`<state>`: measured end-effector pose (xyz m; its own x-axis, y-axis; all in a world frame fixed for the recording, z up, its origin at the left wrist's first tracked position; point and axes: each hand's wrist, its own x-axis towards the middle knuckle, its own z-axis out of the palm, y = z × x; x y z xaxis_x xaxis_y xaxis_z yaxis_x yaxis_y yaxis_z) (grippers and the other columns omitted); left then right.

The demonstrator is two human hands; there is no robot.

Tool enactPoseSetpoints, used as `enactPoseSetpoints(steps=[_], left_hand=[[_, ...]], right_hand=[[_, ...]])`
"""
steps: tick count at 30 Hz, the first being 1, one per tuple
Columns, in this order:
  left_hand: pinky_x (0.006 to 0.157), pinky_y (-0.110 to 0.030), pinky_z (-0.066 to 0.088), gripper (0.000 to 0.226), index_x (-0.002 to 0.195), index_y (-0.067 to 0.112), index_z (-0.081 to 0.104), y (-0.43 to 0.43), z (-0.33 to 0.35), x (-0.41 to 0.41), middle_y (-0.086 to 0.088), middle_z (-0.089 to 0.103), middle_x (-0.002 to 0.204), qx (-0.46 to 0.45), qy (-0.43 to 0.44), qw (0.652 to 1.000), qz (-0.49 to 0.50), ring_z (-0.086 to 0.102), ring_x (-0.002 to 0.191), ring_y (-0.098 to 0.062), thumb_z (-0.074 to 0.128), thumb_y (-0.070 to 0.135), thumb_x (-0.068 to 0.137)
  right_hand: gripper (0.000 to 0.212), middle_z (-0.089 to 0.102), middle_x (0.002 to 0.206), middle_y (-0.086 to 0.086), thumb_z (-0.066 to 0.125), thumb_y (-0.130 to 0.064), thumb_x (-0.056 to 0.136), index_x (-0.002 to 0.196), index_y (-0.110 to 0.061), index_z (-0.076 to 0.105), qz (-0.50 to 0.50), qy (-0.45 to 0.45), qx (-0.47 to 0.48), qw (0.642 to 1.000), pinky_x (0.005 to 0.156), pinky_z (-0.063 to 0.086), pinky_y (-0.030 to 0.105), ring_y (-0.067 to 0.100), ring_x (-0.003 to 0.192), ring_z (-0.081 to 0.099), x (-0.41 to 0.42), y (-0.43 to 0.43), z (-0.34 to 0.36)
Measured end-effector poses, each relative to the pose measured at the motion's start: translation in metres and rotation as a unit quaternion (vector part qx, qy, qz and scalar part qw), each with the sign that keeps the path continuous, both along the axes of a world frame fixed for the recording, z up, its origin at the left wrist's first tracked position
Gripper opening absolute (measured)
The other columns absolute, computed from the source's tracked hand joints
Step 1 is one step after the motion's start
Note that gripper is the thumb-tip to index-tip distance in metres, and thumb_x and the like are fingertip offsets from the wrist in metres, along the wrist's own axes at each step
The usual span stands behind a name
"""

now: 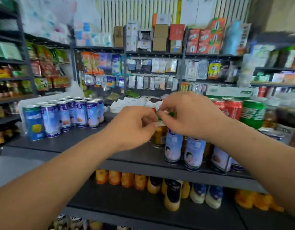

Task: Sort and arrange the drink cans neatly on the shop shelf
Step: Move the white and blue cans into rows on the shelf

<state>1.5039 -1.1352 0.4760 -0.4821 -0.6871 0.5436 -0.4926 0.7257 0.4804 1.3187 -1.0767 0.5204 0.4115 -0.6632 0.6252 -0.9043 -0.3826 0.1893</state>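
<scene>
Head cam, both hands' fingers (150, 117) over gold can (158, 135), maybe touching

Cans on your top shelf (87, 143)

Your grouped cans (67, 117) stand at its left end; mixed cans (191, 151) crowd the front edge right, more cans (243, 112) behind them near the back edge.
</scene>
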Motion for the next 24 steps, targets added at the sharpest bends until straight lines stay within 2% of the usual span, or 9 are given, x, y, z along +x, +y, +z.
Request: enactPoseSetpoints(steps=[2, 5, 7, 10, 13, 16, 19, 21, 24], left_hand=[[0.071, -0.03, 0.058, 0.015, 0.105, 0.025, 0.075, -0.002, 0.017, -0.025, 0.007, 0.072, 0.087, -0.027, 0.004, 1.0, -0.011, 0.066, 0.075, -0.009, 0.067, 0.024, 0.093], [0.065, -0.006, 0.049, 0.011, 0.103, 0.025, 0.074, -0.006, 0.041, -0.048, 0.013, 0.07, 0.091, -0.047, 0.034, 0.998, -0.012, 0.061, 0.078, 0.001, 0.068, 0.027, 0.094], [0.064, -0.002, 0.046, 0.016, 0.109, 0.025, 0.074, -0.011, 0.05, -0.061, 0.013, 0.07, 0.098, -0.045, 0.035, 0.998, -0.013, 0.062, 0.086, 0.002, 0.067, 0.029, 0.095], [0.078, -0.015, 0.048, 0.031, 0.126, 0.023, 0.069, -0.013, 0.058, -0.084, 0.008, 0.068, 0.114, -0.04, 0.016, 0.999, -0.016, 0.064, 0.101, -0.007, 0.067, 0.031, 0.096], [0.086, -0.024, 0.046, 0.041, 0.135, 0.023, 0.062, -0.014, 0.059, -0.1, 0.005, 0.064, 0.124, -0.012, -0.03, 0.999, -0.022, 0.063, 0.111, -0.013, 0.067, 0.036, 0.096], [0.089, -0.03, 0.053, 0.037, 0.127, 0.027, 0.063, -0.015, 0.054, -0.099, 0.007, 0.066, 0.121, -0.012, -0.079, 0.997, -0.012, 0.065, 0.108, -0.012, 0.068, 0.041, 0.094], [0.093, -0.037, 0.057, 0.035, 0.116, 0.031, 0.063, -0.02, 0.047, -0.088, 0.011, 0.067, 0.114, 0.019, -0.087, 0.996, 0.0, 0.066, 0.104, -0.009, 0.071, 0.051, 0.088], [0.091, -0.034, 0.058, 0.039, 0.11, 0.032, 0.063, -0.024, 0.043, -0.082, 0.012, 0.068, 0.11, 0.064, -0.099, 0.993, -0.009, 0.068, 0.1, -0.007, 0.075, 0.057, 0.082], [0.083, -0.034, 0.059, 0.042, 0.101, 0.031, 0.064, -0.03, 0.029, -0.081, 0.009, 0.069, 0.103, 0.101, -0.13, 0.986, -0.017, 0.068, 0.091, -0.01, 0.082, 0.058, 0.074]], right_hand=[[0.035, 0.066, 0.088, -0.005, 0.048, -0.045, 0.092, 0.101, -0.025, 0.076, -0.011, 0.015, -0.038, 0.999, 0.064, 0.057, 0.041, 0.02, 0.085, 0.064, -0.024, 0.008, 0.013], [0.027, 0.068, 0.087, -0.004, 0.056, -0.041, 0.09, 0.096, -0.024, 0.077, -0.036, -0.033, -0.08, 0.996, 0.068, 0.057, 0.042, 0.019, 0.083, 0.064, -0.055, 0.024, 0.038], [0.027, 0.068, 0.088, -0.006, 0.059, -0.044, 0.088, 0.099, -0.026, 0.076, -0.066, -0.056, -0.064, 0.994, 0.071, 0.057, 0.043, 0.018, 0.081, 0.064, -0.072, 0.028, 0.052], [0.035, 0.067, 0.098, -0.008, 0.06, -0.05, 0.089, 0.111, -0.026, 0.073, -0.141, -0.045, -0.026, 0.989, 0.079, 0.058, 0.043, 0.018, 0.091, 0.066, -0.095, 0.021, 0.059], [0.039, 0.07, 0.108, -0.005, 0.061, -0.055, 0.089, 0.113, -0.027, 0.071, -0.173, -0.036, 0.066, 0.982, 0.084, 0.058, 0.042, 0.018, 0.098, 0.066, -0.114, 0.015, 0.05], [0.029, 0.07, 0.102, -0.012, 0.061, -0.052, 0.09, 0.106, -0.031, 0.075, -0.15, -0.03, 0.095, 0.984, 0.08, 0.058, 0.039, 0.013, 0.094, 0.066, -0.127, 0.015, 0.035], [0.029, 0.064, 0.107, -0.009, 0.059, -0.047, 0.092, 0.109, -0.029, 0.074, -0.1, -0.012, -0.012, 0.995, 0.077, 0.056, 0.039, 0.016, 0.1, 0.063, -0.13, 0.018, 0.023], [0.025, 0.06, 0.094, -0.009, 0.056, -0.048, 0.092, 0.097, -0.029, 0.073, -0.074, -0.009, -0.055, 0.996, 0.067, 0.055, 0.035, 0.014, 0.088, 0.061, -0.116, 0.023, 0.016], [0.035, 0.056, 0.087, -0.01, 0.048, -0.061, 0.09, 0.086, -0.031, 0.064, -0.099, 0.012, 0.021, 0.995, 0.064, 0.055, 0.035, 0.014, 0.078, 0.058, -0.084, 0.023, 0.004]])
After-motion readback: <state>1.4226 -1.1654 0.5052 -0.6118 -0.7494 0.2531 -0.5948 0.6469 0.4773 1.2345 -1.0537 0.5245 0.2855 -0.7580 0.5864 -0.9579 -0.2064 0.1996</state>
